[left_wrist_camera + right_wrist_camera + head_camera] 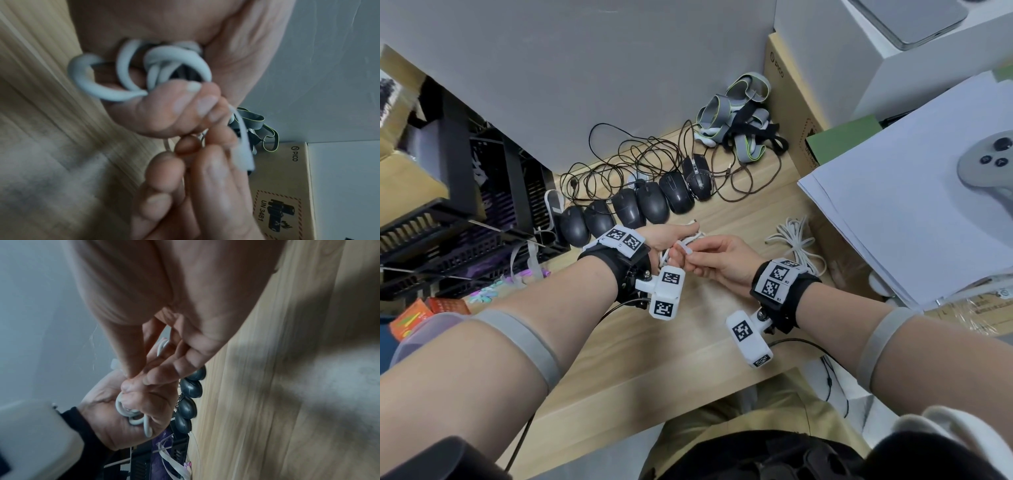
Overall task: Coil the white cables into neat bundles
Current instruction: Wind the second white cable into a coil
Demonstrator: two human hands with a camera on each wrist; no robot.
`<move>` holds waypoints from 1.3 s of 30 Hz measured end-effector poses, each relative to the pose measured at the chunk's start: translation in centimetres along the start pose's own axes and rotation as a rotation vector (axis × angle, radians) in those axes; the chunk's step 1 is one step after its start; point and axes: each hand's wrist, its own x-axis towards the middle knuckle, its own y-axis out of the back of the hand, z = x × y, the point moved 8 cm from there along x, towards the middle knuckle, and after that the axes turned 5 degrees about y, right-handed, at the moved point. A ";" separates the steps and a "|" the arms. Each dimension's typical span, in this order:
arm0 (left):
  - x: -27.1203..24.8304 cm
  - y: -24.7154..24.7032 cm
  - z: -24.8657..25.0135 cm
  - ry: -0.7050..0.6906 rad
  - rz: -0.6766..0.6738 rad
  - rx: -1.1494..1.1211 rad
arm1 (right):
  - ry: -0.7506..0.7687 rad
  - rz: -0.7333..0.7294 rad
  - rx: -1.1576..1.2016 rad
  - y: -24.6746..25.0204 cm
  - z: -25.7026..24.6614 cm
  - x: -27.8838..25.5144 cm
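My left hand (675, 239) grips a small coil of white cable (164, 65) just above the wooden table (688, 342); its loops stick out of the curled fingers (176, 104). My right hand (693, 256) meets it from the right and pinches a flat white tie strip (243, 146) at the coil, thumb against fingertips (139, 373). In the right wrist view the cable loops (133, 415) sit in the left palm. The strip's far end is hidden behind the fingers. A second white cable (796, 245) lies loosely piled on the table to the right.
A row of black mice (640, 205) with tangled black cords lies just beyond the hands. Grey straps (743, 116) and a cardboard box (791, 113) are at the back right. A paper stack (914, 212) with a controller (986, 161) is on the right, black crates (465, 212) on the left.
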 end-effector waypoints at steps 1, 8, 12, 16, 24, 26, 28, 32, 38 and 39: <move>0.1 0.1 -0.1 0.007 -0.005 0.022 | -0.007 -0.012 -0.009 -0.1 -0.1 0.0; 0.4 0.8 -0.2 -0.002 0.022 0.083 | -0.046 -0.040 -0.033 -0.6 -0.1 -0.3; 0.5 0.8 -0.3 -0.004 0.006 0.068 | -0.052 -0.032 -0.059 -0.7 -0.2 -0.3; 0.6 0.7 -0.3 0.000 -0.024 0.058 | -0.052 -0.033 -0.074 -0.9 -0.2 -0.5; 0.1 0.8 -0.3 -0.003 0.043 0.078 | -0.055 0.002 0.015 -0.5 -0.2 -0.5; 0.1 1.2 -0.3 -0.010 0.098 0.067 | -0.059 0.006 0.020 -0.4 -0.1 -0.4; 0.2 1.6 -0.3 -0.027 0.163 0.071 | -0.051 -0.002 0.017 -0.5 -0.2 -0.3; 0.7 2.9 -0.3 -0.066 0.286 0.069 | -0.021 -0.008 0.042 -0.7 -0.3 -0.1; 1.1 3.7 -0.3 -0.042 0.328 0.108 | -0.025 -0.004 0.108 -0.9 -0.4 -0.2; 0.9 3.7 -0.3 -0.046 0.345 0.122 | -0.028 0.002 0.088 -0.9 -0.3 -0.2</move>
